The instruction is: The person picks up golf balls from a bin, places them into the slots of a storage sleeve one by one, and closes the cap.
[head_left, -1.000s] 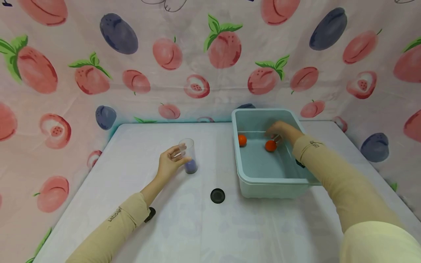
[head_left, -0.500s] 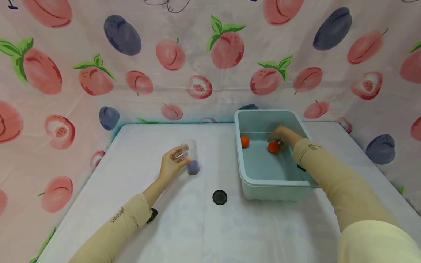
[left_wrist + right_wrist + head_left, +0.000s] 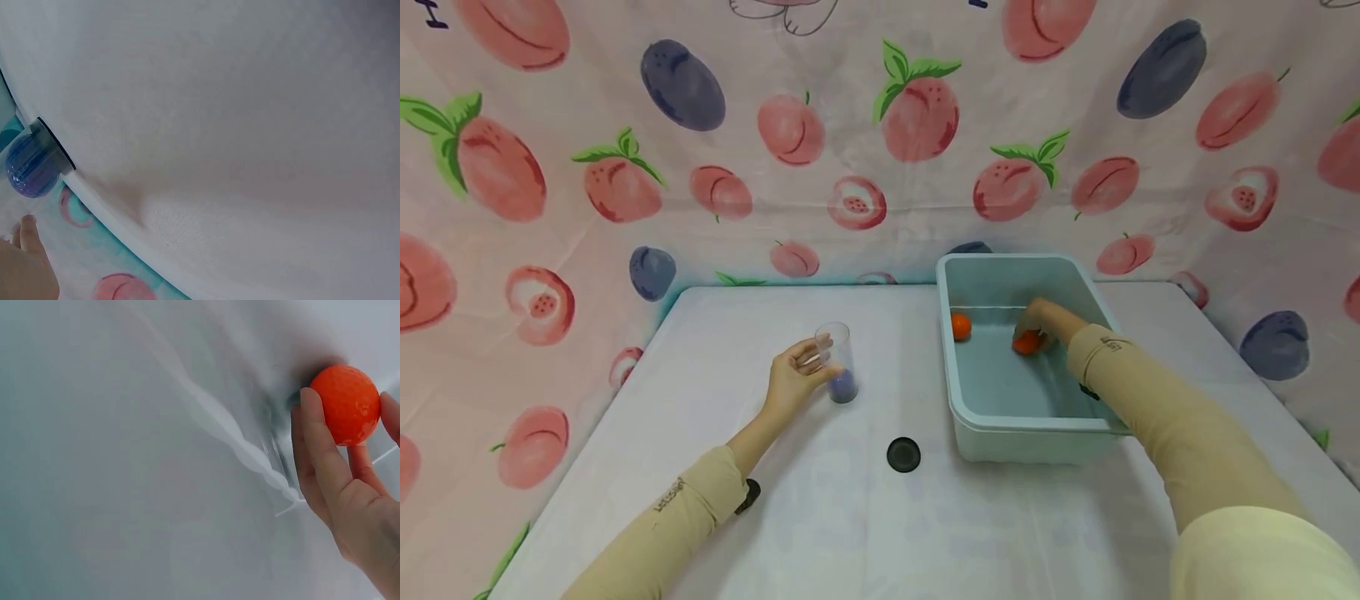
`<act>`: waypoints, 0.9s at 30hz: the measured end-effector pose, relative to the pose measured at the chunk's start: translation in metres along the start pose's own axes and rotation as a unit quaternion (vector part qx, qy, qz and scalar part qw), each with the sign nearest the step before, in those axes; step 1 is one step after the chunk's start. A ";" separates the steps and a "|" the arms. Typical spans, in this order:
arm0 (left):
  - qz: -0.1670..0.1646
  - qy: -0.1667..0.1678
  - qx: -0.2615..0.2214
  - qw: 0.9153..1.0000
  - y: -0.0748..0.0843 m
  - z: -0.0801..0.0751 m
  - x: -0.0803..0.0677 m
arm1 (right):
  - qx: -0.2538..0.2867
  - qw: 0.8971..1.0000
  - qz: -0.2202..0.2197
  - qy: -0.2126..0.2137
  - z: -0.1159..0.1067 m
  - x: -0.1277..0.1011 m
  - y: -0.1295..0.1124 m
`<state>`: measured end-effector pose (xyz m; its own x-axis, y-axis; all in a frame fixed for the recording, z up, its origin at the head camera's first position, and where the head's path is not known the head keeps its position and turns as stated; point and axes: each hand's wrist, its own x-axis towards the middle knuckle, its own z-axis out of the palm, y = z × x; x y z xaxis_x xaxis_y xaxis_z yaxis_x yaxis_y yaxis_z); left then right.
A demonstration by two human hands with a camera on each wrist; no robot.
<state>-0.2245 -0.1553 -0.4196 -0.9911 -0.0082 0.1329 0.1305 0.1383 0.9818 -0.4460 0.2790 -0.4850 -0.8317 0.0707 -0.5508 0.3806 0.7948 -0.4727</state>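
My left hand (image 3: 792, 379) holds a clear cylinder (image 3: 840, 350) upright on the table, thumb on one side and fingers round the other. A bluish-purple ball (image 3: 843, 385) sits at the cylinder's bottom; in the left wrist view the ball (image 3: 31, 167) shows near the dark base, with part of the hand (image 3: 28, 265) below. Inside the light blue bin (image 3: 1037, 424), my right hand (image 3: 1051, 318) pinches an orange ball (image 3: 1026, 342). The right wrist view has that ball (image 3: 347, 405) between thumb and fingers. Another orange ball (image 3: 960, 326) lies by the bin's left wall.
A round black disc (image 3: 903, 454) lies on the white table (image 3: 805, 517) between the cylinder and the bin. Fruit-printed cloth (image 3: 820, 200) hangs behind the table and along its sides. The bin's walls rise around my right hand.
My right hand has come down over the orange ball and its fingers have drawn in round it. The left hand keeps its hold on the cylinder. The head view has shifted slightly.
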 end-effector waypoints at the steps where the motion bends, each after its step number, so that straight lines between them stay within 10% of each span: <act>1: 0.000 -0.001 0.000 1.000 0.000 0.000 0.000 | -0.002 1.000 -0.003 -0.003 0.000 -0.012 -0.004; 11: 0.008 0.002 -0.004 1.000 -0.001 -0.001 -0.001 | 0.036 0.997 -0.053 -0.044 -0.014 -0.061 -0.029; 19: 0.011 0.002 -0.011 1.000 -0.001 0.001 0.001 | 0.043 0.996 -0.074 -0.013 -0.010 -0.172 -0.071; 27: 0.005 -0.001 -0.011 1.000 -0.001 0.002 0.002 | 0.060 0.992 -0.106 -0.025 -0.016 -0.191 -0.083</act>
<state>-0.2267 -0.1538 -0.4209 -0.9897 -0.0057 0.1429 0.1412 0.1168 0.9831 -0.3252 0.2096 -0.3297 -0.8781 -0.1230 -0.4624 0.2474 0.7105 -0.6588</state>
